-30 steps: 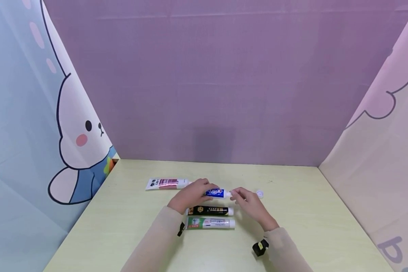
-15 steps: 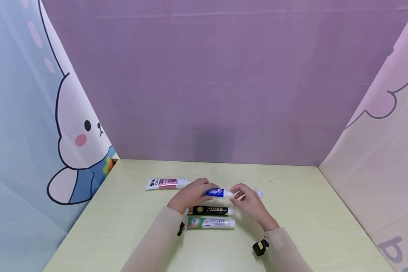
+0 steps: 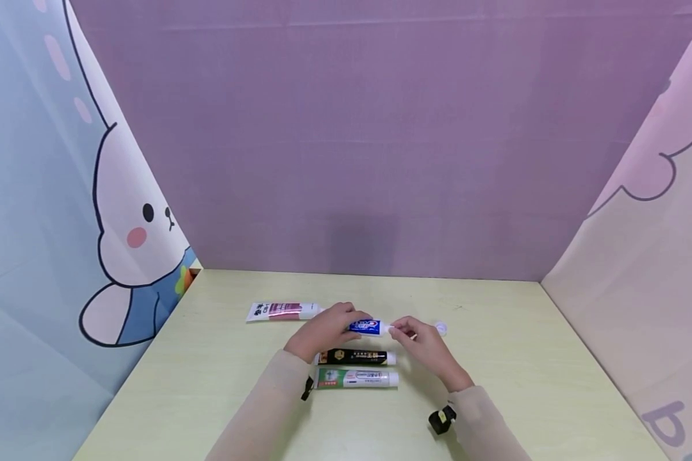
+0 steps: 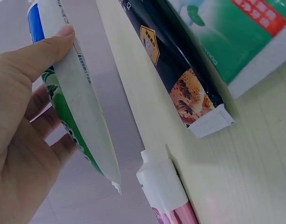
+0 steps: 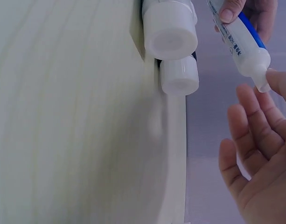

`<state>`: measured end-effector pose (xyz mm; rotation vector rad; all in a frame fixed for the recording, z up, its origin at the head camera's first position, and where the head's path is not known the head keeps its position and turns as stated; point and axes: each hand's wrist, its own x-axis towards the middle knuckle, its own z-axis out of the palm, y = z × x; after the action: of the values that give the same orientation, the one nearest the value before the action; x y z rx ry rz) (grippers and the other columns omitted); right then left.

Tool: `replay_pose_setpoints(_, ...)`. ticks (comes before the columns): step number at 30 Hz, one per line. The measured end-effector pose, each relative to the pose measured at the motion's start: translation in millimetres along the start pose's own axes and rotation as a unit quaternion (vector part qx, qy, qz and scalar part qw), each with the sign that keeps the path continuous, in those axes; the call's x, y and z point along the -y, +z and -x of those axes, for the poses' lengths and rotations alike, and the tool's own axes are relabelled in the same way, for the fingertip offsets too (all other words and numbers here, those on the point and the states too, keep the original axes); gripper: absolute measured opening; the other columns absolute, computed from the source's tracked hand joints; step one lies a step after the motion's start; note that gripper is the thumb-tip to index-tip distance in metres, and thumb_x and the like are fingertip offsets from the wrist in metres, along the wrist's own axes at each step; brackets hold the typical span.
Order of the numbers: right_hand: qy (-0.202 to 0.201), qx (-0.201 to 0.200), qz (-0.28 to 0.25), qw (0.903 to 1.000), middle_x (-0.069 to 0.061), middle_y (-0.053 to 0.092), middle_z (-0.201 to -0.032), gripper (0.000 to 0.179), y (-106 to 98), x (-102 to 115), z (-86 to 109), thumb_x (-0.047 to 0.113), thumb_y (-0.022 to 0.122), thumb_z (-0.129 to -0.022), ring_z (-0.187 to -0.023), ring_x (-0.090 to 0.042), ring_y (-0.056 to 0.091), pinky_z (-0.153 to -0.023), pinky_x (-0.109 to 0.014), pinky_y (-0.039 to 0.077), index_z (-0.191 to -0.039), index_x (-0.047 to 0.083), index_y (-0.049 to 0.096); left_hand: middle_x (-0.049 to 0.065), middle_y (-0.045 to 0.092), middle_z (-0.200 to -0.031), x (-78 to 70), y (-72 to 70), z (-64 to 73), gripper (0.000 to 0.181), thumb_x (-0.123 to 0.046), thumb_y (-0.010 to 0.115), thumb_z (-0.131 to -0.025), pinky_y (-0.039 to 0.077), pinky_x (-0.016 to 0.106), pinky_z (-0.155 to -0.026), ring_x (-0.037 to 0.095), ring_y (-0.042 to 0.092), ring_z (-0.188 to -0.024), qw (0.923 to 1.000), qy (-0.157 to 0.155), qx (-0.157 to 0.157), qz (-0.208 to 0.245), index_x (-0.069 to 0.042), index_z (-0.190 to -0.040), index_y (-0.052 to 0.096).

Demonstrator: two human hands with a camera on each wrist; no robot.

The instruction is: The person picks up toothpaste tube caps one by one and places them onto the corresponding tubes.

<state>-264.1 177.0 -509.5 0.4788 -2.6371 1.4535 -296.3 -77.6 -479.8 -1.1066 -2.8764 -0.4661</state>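
My left hand (image 3: 330, 328) grips a blue and white toothpaste tube (image 3: 366, 327) around its body. In the left wrist view its thumb lies along the white back of this tube (image 4: 82, 93), whose green lower part shows. My right hand (image 3: 423, 342) pinches the small white cap (image 5: 259, 78) at the tube's end between thumb and fingertips. Behind my left hand lies a pink and white tube (image 3: 284, 312); its bare nozzle (image 4: 143, 157) shows in the left wrist view.
A black toothpaste tube (image 3: 356, 357) and a green and white tube (image 3: 356, 378), both with white caps, lie parallel nearer to me. A loose round white cap (image 3: 441, 328) lies right of my right hand. A purple cloth (image 3: 369, 141) stands behind the table (image 3: 496, 358).
My right hand's fingers came off the small cap and spread half a second ago, and now they are closed on it again. The left hand and the tubes have stayed in place.
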Motion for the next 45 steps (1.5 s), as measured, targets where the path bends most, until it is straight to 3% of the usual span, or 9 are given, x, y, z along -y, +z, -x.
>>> replay_pose_setpoints(7,0.014,0.016,0.003,0.9998,0.001,0.069,-0.088,0.031,-0.3,0.2,0.5,0.037,0.057,-0.103,-0.086,-0.02,0.065,-0.076,-0.034,0.051,-0.102,0.009,0.07,-0.004,0.06,-0.109,-1.0,-0.6,0.6,0.042,-0.032,0.068,-0.097,0.051,0.027,-0.087,0.009,0.053,-0.093,1.0,0.003,-0.001,0.003,-0.026,-0.138,0.061)
replay_pose_setpoints(15,0.012,0.008,-0.003,0.9999,-0.003,0.07,-0.101,0.03,-0.7,-1.0,1.8,0.042,0.055,-0.103,-0.09,-0.022,0.064,-0.079,-0.037,0.052,-0.114,0.017,0.068,-0.004,0.06,-0.11,-1.3,-1.7,0.5,0.043,-0.033,0.067,-0.098,0.051,0.028,-0.088,0.009,0.053,-0.094,1.0,0.001,0.002,-0.003,-0.027,-0.14,0.06)
replay_pose_setpoints(22,-0.054,-0.003,-0.008,0.9985,0.001,0.066,-0.11,0.029,-1.5,-2.3,0.9,0.017,0.076,-0.091,-0.09,-0.016,0.064,-0.078,-0.033,0.053,-0.117,0.008,0.066,-0.003,0.06,-0.111,0.1,-1.3,1.0,0.043,-0.034,0.067,-0.097,0.051,0.029,-0.09,0.01,0.053,-0.095,1.0,0.0,0.003,-0.005,-0.027,-0.139,0.061)
replay_pose_setpoints(28,-0.089,-0.011,-0.001,0.9959,0.003,0.066,-0.105,0.026,-1.9,-2.3,-0.1,0.005,0.078,-0.088,-0.086,-0.015,0.065,-0.075,-0.032,0.053,-0.111,0.008,0.066,-0.003,0.06,-0.109,0.5,-0.6,0.7,0.042,-0.034,0.068,-0.097,0.051,0.028,-0.087,0.009,0.053,-0.093,0.9999,0.009,-0.002,-0.009,-0.026,-0.138,0.062)
replay_pose_setpoints(39,-0.065,-0.008,-0.005,0.9978,0.003,0.068,-0.095,0.013,-1.6,-0.5,0.2,0.015,0.072,-0.094,-0.081,-0.015,0.063,-0.074,-0.03,0.054,-0.107,0.014,0.068,-0.004,0.06,-0.109,1.3,-1.8,0.4,0.042,-0.034,0.067,-0.097,0.051,0.027,-0.087,0.009,0.053,-0.093,1.0,0.006,-0.002,-0.004,-0.027,-0.139,0.061)
replay_pose_setpoints(45,-0.025,0.026,-0.012,0.9993,-0.01,0.069,-0.096,0.019,-1.2,-0.4,2.0,0.029,0.062,-0.101,-0.083,-0.017,0.061,-0.073,-0.029,0.052,-0.111,0.013,0.066,-0.004,0.06,-0.109,-0.9,-3.9,2.1,0.042,-0.034,0.067,-0.097,0.051,0.028,-0.087,0.009,0.052,-0.093,1.0,0.003,0.001,-0.004,-0.026,-0.139,0.061)
